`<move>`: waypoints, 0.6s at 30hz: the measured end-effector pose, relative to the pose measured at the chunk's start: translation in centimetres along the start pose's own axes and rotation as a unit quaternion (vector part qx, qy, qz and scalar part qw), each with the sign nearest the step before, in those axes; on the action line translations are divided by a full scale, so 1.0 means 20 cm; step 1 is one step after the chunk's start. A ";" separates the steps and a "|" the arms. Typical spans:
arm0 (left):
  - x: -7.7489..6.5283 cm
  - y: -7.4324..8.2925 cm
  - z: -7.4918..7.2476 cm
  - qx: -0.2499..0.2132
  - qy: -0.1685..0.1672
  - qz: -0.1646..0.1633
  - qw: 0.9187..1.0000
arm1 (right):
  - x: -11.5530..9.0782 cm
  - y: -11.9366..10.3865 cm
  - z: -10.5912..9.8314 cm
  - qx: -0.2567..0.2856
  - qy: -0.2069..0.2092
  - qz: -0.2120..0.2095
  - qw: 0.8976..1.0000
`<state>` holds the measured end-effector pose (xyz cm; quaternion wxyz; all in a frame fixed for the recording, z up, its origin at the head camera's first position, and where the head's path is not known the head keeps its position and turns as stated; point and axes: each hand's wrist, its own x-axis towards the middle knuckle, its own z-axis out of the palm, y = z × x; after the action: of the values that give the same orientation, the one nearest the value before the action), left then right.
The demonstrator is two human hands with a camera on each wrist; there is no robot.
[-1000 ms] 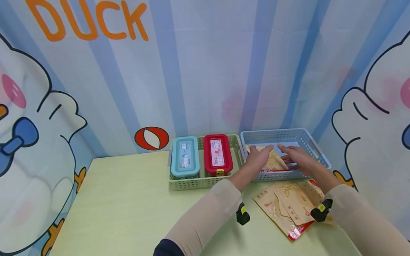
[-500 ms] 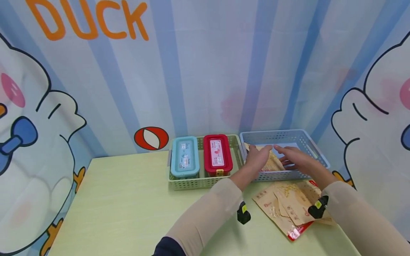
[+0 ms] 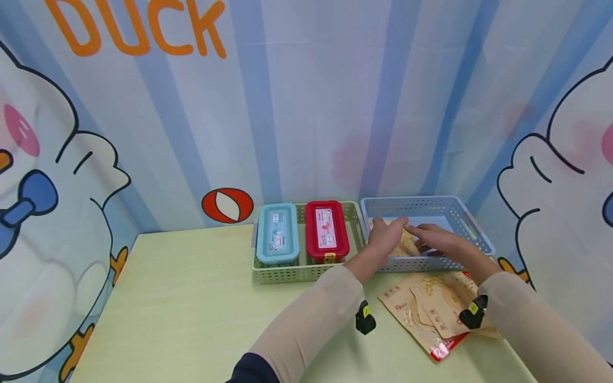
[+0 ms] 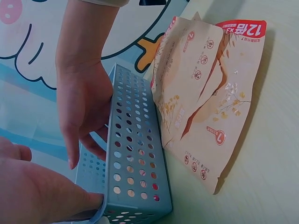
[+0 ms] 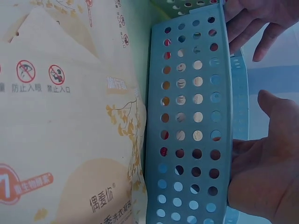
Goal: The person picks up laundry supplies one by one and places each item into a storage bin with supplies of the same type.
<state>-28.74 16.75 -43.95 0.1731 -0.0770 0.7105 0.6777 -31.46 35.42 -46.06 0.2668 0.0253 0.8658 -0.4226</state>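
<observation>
In the blue perforated basket (image 3: pixel 426 264) at the right lies a tan printed pouch (image 3: pixel 406 244), partly covered by my hands. My left hand (image 3: pixel 385 242) reaches over the basket's left end, at the pouch's left side. From the right, my right hand (image 3: pixel 440 239) comes in with its fingers extended toward the pouch. In the right wrist view, the left hand (image 5: pixel 261 23) shows loosely spread fingers. The right hand (image 5: pixel 266 172) has its fingertips hidden behind the basket wall (image 5: pixel 187 116). More tan pouches (image 3: pixel 440 308) lie overlapping on the table in front of the basket.
Left of the blue basket stands a green perforated basket (image 3: pixel 297 274). It holds a box with a light-blue lid (image 3: pixel 278 234) and one with a red lid (image 3: pixel 327 231). A printed curtain (image 3: pixel 311 106) hangs behind the pale table (image 3: pixel 182 308).
My right hand has moved left, closer to the left hand, and less of the pouch between them shows. The left hand has barely moved. The pouches on the table are unchanged.
</observation>
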 end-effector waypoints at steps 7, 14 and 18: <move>0.00 -0.01 0.00 0.018 0.001 0.005 1.000 | -0.02 0.00 0.01 -0.007 0.014 -0.016 1.000; -0.01 -0.01 0.00 0.027 -0.006 0.005 1.000 | -0.03 0.00 0.02 -0.008 0.024 -0.038 0.999; -0.02 -0.02 -0.01 0.022 -0.017 0.008 1.000 | -0.03 0.01 0.03 -0.010 0.030 -0.048 0.998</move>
<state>-28.25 16.41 -44.18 0.1810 -0.0557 0.7228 0.6646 -30.62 35.24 -46.08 0.2205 -0.0068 0.8776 -0.4255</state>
